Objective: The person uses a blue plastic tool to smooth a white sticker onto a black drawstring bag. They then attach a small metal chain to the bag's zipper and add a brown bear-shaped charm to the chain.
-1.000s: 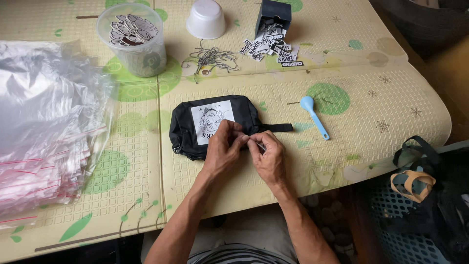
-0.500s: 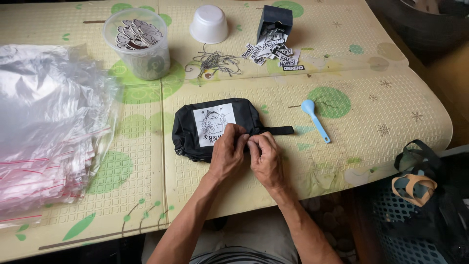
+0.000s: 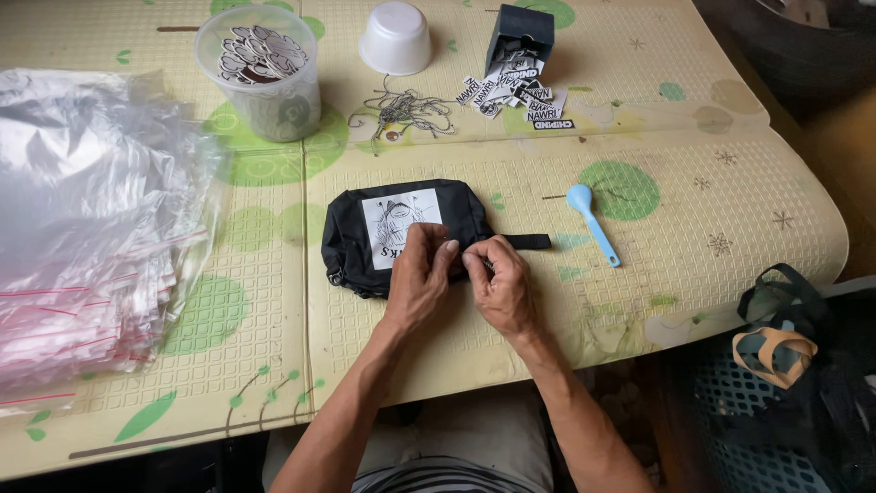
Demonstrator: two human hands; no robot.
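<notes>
Hands meet at the lower right edge of a black pouch [image 3: 401,236] in the head view, the only view. The left hand [image 3: 422,283] lies over the pouch's near edge, its fingers curled and its fingertips pinched on something small at the pouch's edge; what it is cannot be told. The right hand [image 3: 500,285] sits just beside it, fingers bent, thumb and forefinger pinched at the same spot, touching the left fingertips. The pouch lies flat near the middle of the surface [image 3: 712,274], a padded yellow mat with green patches. A white patch with a dark drawing faces up on it, and a short black strap [image 3: 527,242] sticks out to its right.

Right of the strap lies a blue spoon [image 3: 591,222]. Beyond the pouch are a tangle of cords [image 3: 408,111], an upturned white bowl [image 3: 395,38], a clear cup [image 3: 260,73] full of tags, and a black box [image 3: 519,36] on its side with labels [image 3: 514,94] spilled in front. A stack of clear bags [image 3: 87,228] covers the left of the surface.
</notes>
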